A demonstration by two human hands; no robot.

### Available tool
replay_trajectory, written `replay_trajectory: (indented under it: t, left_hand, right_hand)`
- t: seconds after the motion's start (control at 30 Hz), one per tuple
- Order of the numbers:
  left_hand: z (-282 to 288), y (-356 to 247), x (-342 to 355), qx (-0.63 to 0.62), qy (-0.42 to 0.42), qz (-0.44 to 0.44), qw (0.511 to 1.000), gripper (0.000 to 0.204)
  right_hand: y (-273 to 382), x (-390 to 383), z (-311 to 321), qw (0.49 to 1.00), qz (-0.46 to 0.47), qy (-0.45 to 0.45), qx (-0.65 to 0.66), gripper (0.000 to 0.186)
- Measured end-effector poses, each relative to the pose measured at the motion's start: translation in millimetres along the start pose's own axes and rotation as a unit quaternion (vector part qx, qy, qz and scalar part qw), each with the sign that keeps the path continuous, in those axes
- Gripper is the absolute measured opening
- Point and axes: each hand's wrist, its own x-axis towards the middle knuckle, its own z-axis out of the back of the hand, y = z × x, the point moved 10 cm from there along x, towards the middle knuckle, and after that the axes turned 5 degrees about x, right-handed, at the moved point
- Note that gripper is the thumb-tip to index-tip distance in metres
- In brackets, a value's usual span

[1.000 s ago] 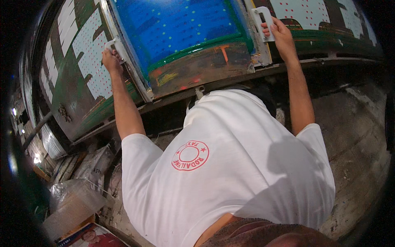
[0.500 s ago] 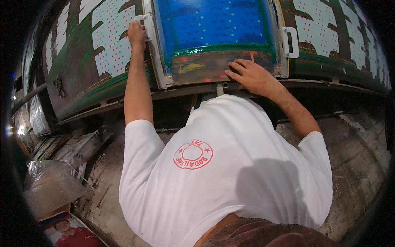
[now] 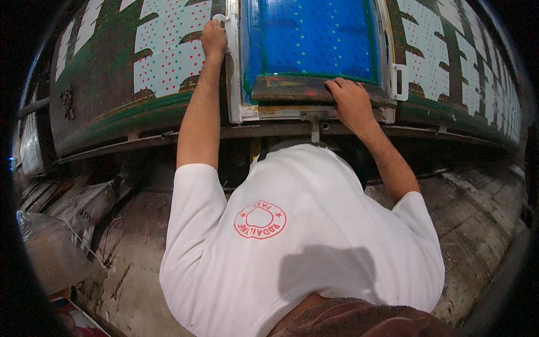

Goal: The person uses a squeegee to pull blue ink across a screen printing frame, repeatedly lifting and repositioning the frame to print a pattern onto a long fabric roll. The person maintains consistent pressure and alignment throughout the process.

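A screen-printing frame [image 3: 235, 90] with blue mesh [image 3: 317, 33] lies in front of me at the top. My left hand [image 3: 214, 41] is closed round the white handle [image 3: 220, 18] on its left side. My right hand [image 3: 353, 104] grips a long, ink-stained wooden squeegee [image 3: 289, 90] near its right end, with fingertips over the top edge. The squeegee lies across the near end of the screen, tilted, and its lower edge is hard to make out. Green ink [image 3: 306, 76] lines the mesh just beyond it. A second white handle [image 3: 401, 82] sticks out on the frame's right.
White dotted cut pieces [image 3: 168, 53] lie on the dark green table [image 3: 106, 92] on both sides of the frame. A metal rail [image 3: 224, 132] runs along the table's near edge. Clear plastic-wrapped material [image 3: 53, 247] sits on the floor [image 3: 135, 253] at the left.
The squeegee has tipped, so its broad face shows less. My right fingers have gone from lying on its face to curling over its top edge. My left hand keeps the handle; the view has shifted.
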Motion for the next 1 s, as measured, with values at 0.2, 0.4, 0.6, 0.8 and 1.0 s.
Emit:
replay_trajectory:
  t: [0.2,0.4,0.6,0.8,1.0]
  left_hand:
    - [0,2,-5,-0.033,0.009,0.052,0.998,0.042]
    - [3,-3,-6,-0.037,0.015,0.05,0.998,0.04]
    - [-1,6,-8,-0.029,0.035,0.088,0.995,0.041]
    - [1,5,-11,-0.07,0.034,0.097,0.992,0.04]
    - [7,-11,-10,0.008,0.022,0.028,0.999,0.042]
  right_hand:
    - [-3,18,-6,0.994,-0.014,-0.102,-0.047,0.035]
    - [-59,118,-2,0.99,-0.069,-0.11,-0.059,0.021]
    - [-119,239,14,0.989,-0.031,-0.119,-0.08,0.017]
    - [-187,349,31,0.988,-0.052,-0.127,-0.071,0.017]
    - [-225,417,60,0.983,-0.023,-0.159,-0.084,0.016]
